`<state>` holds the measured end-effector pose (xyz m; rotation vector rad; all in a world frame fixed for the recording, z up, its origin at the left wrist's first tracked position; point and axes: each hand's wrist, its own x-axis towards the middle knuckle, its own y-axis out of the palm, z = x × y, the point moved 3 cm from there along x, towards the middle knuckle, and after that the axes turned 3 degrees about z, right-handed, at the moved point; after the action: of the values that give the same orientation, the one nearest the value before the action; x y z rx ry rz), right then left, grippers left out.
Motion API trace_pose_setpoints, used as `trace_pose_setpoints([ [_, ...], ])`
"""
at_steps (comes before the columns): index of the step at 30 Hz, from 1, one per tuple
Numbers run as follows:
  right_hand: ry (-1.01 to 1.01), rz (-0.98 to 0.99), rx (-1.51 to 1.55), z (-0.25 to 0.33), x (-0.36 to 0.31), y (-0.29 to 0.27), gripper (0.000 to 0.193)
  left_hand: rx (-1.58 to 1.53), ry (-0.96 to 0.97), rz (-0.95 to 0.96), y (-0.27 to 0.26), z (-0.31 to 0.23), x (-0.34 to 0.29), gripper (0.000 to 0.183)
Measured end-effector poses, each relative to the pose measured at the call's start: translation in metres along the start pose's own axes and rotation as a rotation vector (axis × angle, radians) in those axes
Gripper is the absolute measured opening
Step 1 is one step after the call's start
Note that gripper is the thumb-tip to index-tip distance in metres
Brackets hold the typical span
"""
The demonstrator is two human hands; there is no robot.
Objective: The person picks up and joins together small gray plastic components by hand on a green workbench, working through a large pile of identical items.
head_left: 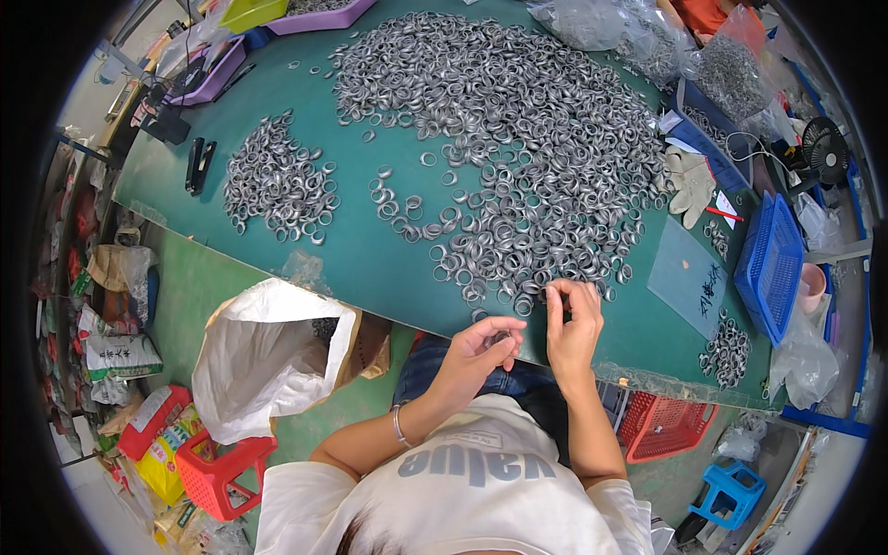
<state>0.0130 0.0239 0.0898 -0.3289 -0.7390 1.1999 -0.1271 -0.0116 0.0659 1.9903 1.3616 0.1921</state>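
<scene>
A large heap of grey metal rings (555, 139) spreads over the green tabletop (370, 287). My left hand (476, 361), with a bracelet on its wrist, is just off the table's near edge, fingers curled around metal rings (498, 339) that show partly between thumb and fingers. To its right, my right hand (575, 328) reaches the near edge of the heap. Its thumb and forefinger are pinched together by the rings there; whatever is between the tips is too small to make out. A smaller ring pile (277, 180) lies farther left.
An open white-lined sack (277, 356) stands below the table's left edge. A black stapler (199, 166) lies left of the small pile. On the right are a work glove (690, 185), a clear sheet (684, 273), a blue basket (772, 268) and another ring pile (726, 353).
</scene>
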Motion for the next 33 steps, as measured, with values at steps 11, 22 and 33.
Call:
trace_pose_setpoints([
  [11,0.416,0.22,0.727,-0.007,-0.018,0.005,0.012,-0.079,-0.01,-0.133,0.008,-0.008,0.002,0.021],
  [22,-0.089,-0.035,-0.389,0.003,0.013,-0.005,0.012,-0.057,-0.11,0.034,0.004,-0.005,0.001,0.021],
  [33,0.231,0.316,0.547,0.011,-0.028,-0.004,0.007,-0.073,-0.034,-0.04,0.007,-0.001,0.006,0.024],
])
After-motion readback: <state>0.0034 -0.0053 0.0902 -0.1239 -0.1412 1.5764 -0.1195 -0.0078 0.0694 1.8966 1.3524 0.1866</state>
